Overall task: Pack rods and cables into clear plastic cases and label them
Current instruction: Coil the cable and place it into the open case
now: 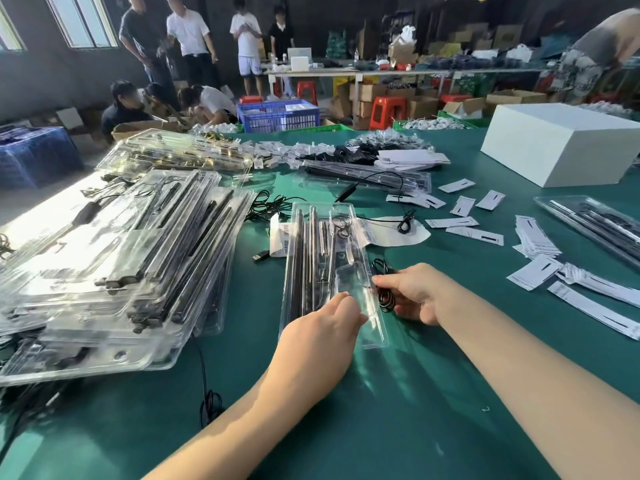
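A big stack of packed cases [114, 271] sits at left while the left hand [325, 327] steadies the open case [329, 268] with rods inside, fingers loosely curled on its near end, and the right hand [412, 292] grips a coiled cable [386, 292] beside it, labels [464, 206] waiting.

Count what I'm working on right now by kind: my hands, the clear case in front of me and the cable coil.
Hands: 2, left hand and right hand
Clear case: 1
Cable coil: 1
Total: 4
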`<state>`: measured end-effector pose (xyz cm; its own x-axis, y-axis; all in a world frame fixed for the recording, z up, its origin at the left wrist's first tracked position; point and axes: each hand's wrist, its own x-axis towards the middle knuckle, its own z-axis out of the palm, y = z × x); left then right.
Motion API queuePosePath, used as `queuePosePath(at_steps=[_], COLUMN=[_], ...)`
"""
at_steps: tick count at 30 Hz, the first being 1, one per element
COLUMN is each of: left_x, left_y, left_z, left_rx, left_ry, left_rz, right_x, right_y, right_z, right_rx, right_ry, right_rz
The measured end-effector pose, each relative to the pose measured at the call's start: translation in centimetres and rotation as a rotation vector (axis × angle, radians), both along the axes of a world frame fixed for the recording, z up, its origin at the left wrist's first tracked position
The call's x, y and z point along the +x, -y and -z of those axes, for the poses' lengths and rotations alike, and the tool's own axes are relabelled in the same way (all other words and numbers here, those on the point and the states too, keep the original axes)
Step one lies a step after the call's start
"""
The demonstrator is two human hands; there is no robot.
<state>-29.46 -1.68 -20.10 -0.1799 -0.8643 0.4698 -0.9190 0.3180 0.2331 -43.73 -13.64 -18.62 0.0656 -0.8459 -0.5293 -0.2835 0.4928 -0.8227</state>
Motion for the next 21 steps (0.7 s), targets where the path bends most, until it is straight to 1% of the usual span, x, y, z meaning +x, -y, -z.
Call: queuePosePath(at_steps=[2, 5, 6, 7, 11, 14, 17, 21], left_x=[-0.2, 0.1, 0.2, 0.2, -0.1, -0.1, -0.1, -0.1], left_y=[-0.1, 0.0, 0.0, 0.0, -0.3, -0.3, -0.4, -0.4], left_z=[0.1, 0.7, 0.8, 0.7, 0.5, 0.5, 0.6, 0.4], left_rx=[0.022, 0.110, 0.123, 0.132, 0.104, 0.071, 0.059, 0.019], left_ry=[-0.048, -0.116, -0.126, -0.130, -0.150, -0.174, -0.151, -0.183], left_rz=[-0.024, -0.102, -0.114, -0.114, -0.091, -0.093, -0.090, -0.043], right_x=[0.3, 0.8, 1.0, 1.2, 1.9, 2.2, 2.5, 3.0], right_y=[-0.4, -1.1, -1.2, -1.4, -1.9, -2.3, -2.6, -3.0], right_z=[0.4, 0.6, 0.5, 0.3, -0.1, -0.2, -0.1, 0.9], right_rx=[-0.154, -0.416, -0.449, -0.452, -0.412, -0.436, -0.495, -0.570], right_ry=[-0.102, -0.401, -0.477, -0.513, -0.565, -0.624, -0.679, -0.738], right_rz=[-0.034, -0.078, -0.098, -0.120, -0.200, -0.225, -0.232, -0.303])
